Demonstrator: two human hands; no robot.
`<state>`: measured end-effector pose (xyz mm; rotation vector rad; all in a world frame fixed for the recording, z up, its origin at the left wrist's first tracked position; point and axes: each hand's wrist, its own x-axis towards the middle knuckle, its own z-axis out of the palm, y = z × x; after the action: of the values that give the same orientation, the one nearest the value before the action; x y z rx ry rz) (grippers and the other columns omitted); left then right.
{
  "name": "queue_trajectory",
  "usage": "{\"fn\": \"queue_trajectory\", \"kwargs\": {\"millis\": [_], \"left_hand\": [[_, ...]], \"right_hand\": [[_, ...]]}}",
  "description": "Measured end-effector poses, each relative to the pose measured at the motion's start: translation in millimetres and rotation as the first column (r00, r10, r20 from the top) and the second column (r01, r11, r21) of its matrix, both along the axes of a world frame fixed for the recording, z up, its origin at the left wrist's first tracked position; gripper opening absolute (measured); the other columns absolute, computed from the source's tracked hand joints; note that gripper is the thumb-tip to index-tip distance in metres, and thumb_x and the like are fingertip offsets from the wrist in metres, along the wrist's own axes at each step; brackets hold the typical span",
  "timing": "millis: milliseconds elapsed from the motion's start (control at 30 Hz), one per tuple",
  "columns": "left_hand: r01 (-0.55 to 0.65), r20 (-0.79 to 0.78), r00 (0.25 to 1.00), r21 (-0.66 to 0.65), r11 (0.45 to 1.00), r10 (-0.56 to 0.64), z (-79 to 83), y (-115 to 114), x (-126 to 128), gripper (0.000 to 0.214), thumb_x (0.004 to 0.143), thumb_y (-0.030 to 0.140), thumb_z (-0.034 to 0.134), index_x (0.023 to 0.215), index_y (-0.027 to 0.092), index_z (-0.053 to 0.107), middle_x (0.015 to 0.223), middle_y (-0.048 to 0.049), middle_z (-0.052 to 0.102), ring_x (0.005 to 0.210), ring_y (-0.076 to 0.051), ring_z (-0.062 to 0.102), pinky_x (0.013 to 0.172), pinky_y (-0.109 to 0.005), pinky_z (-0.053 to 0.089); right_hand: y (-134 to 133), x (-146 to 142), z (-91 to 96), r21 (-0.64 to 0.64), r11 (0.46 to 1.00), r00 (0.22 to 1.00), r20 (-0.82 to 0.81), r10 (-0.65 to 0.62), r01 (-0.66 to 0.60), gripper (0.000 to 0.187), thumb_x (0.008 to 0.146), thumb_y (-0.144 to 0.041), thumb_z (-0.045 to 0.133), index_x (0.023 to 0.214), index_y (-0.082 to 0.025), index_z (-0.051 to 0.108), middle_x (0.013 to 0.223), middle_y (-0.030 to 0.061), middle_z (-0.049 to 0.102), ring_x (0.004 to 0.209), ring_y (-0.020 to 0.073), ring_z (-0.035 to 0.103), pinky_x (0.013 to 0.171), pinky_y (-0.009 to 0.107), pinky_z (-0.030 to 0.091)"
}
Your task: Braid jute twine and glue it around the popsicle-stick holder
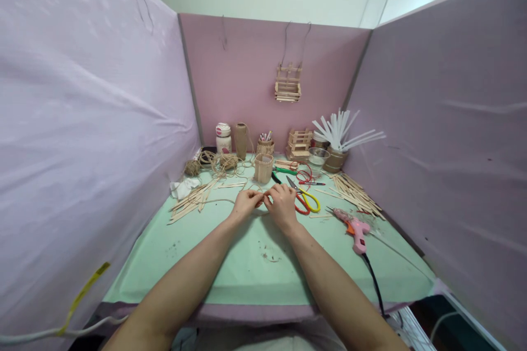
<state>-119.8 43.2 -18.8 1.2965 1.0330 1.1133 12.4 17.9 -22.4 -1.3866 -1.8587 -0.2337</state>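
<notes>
My left hand and my right hand meet over the middle of the table, fingertips pinched close together. A thin pale cord runs out to the left of my left hand, and a stretch of it shows below the fingers. The part between the fingertips is small and mostly hidden. Just beyond my hands stands a small cup made of wooden sticks. Scissors with red and yellow handles lie right beside my right hand, near green-handled pliers.
A pink glue gun lies to the right, its cable trailing off the front edge. Wooden sticks are piled left, with more sticks at right. Tangled twine, a jar and white glue sticks stand behind.
</notes>
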Motion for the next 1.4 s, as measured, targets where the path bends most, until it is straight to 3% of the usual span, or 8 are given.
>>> {"fn": "queue_trajectory", "kwargs": {"millis": [133, 233, 333, 433, 733, 1033, 1233, 1400], "left_hand": [[0.116, 0.27, 0.961, -0.21, 0.971, -0.057, -0.2, 0, -1, 0.019, 0.069, 0.027, 0.072, 0.067, 0.01, 0.065, 0.057, 0.0001, 0.055, 0.051, -0.005, 0.047, 0.048, -0.016, 0.04], [0.172, 0.402, 0.915, -0.367, 0.914, -0.011, 3.6, -1, -2, 0.009, 0.072, 0.014, 0.07, 0.073, 0.009, 0.064, 0.064, -0.0012, 0.059, 0.055, -0.004, 0.053, 0.056, -0.015, 0.047], [0.19, 0.422, 0.907, -0.38, 0.905, -0.013, 6.3, -1, -3, 0.008, 0.073, 0.011, 0.07, 0.074, 0.01, 0.063, 0.065, -0.0009, 0.06, 0.056, -0.003, 0.054, 0.058, -0.014, 0.048], [0.184, 0.385, 0.921, -0.298, 0.937, -0.059, 6.6, -1, -3, 0.016, 0.067, 0.017, 0.077, 0.074, 0.01, 0.064, 0.064, 0.0, 0.059, 0.055, -0.003, 0.052, 0.055, -0.015, 0.045], [0.098, 0.134, 0.988, -0.147, 0.984, -0.078, 3.5, 1, -3, 0.035, 0.051, 0.029, 0.082, 0.076, 0.011, 0.066, 0.057, 0.0021, 0.057, 0.048, -0.004, 0.043, 0.047, -0.019, 0.03], [0.129, 0.063, 0.991, -0.113, 0.985, -0.122, 6.6, 0, -4, 0.034, 0.06, 0.018, 0.074, 0.092, 0.013, 0.065, 0.07, -0.0026, 0.065, 0.06, -0.008, 0.054, 0.058, -0.021, 0.038], [0.095, 0.154, 0.986, -0.162, 0.982, -0.07, 13.9, -7, 1, 0.032, 0.064, 0.032, 0.074, 0.089, 0.015, 0.064, 0.078, -0.0053, 0.067, 0.075, -0.012, 0.063, 0.074, -0.026, 0.046], [0.023, 0.115, 0.993, -0.095, 0.995, -0.012, 8.3, -5, 3, 0.027, 0.06, 0.031, 0.076, 0.078, 0.013, 0.065, 0.072, -0.0042, 0.067, 0.069, -0.013, 0.062, 0.073, -0.028, 0.049]], "right_hand": [[2, -2, -1.0, -0.036, 0.998, 0.971, -0.235, 0.041, -0.051, 0.011, 0.082, -0.023, 0.055, 0.073, -0.019, 0.061, 0.083, 0.0042, 0.062, 0.086, 0.0191, 0.049, 0.082, 0.035, 0.03], [7, -3, -4.4, -0.1, 0.973, 0.844, -0.521, 0.128, -0.209, 0.014, 0.079, -0.028, 0.054, 0.07, -0.018, 0.06, 0.078, 0.0036, 0.062, 0.08, 0.0174, 0.053, 0.076, 0.031, 0.038], [14, -2, -8.1, -0.177, 0.911, 0.665, -0.736, 0.129, -0.373, 0.019, 0.076, -0.035, 0.055, 0.072, -0.017, 0.061, 0.073, 0.003, 0.064, 0.072, 0.0159, 0.055, 0.071, 0.029, 0.043], [16, -1, -9.8, -0.215, 0.88, 0.586, -0.806, 0.084, -0.423, 0.025, 0.075, -0.04, 0.055, 0.072, -0.016, 0.061, 0.072, 0.0037, 0.065, 0.07, 0.016, 0.056, 0.069, 0.029, 0.044], [17, -1, -6.8, -0.214, 0.916, 0.562, -0.827, 0.015, -0.34, 0.022, 0.072, -0.039, 0.053, 0.07, -0.017, 0.057, 0.07, 0.0015, 0.059, 0.067, 0.0148, 0.052, 0.065, 0.027, 0.042], [17, 9, 0.7, -0.218, 0.912, 0.553, -0.833, 0.011, -0.347, 0.023, 0.072, -0.039, 0.053, 0.073, -0.017, 0.058, 0.068, 0.0001, 0.057, 0.065, 0.0138, 0.049, 0.065, 0.026, 0.04], [17, 8, 1.0, -0.205, 0.888, 0.555, -0.83, 0.065, -0.411, 0.021, 0.072, -0.037, 0.056, 0.072, -0.016, 0.06, 0.069, -0.0001, 0.058, 0.066, 0.0137, 0.05, 0.065, 0.026, 0.04], [14, 5, 0.3, -0.195, 0.901, 0.646, -0.754, 0.115, -0.388, 0.015, 0.073, -0.032, 0.053, 0.072, -0.018, 0.057, 0.071, 0.0008, 0.059, 0.068, 0.0152, 0.051, 0.068, 0.028, 0.042]]}}
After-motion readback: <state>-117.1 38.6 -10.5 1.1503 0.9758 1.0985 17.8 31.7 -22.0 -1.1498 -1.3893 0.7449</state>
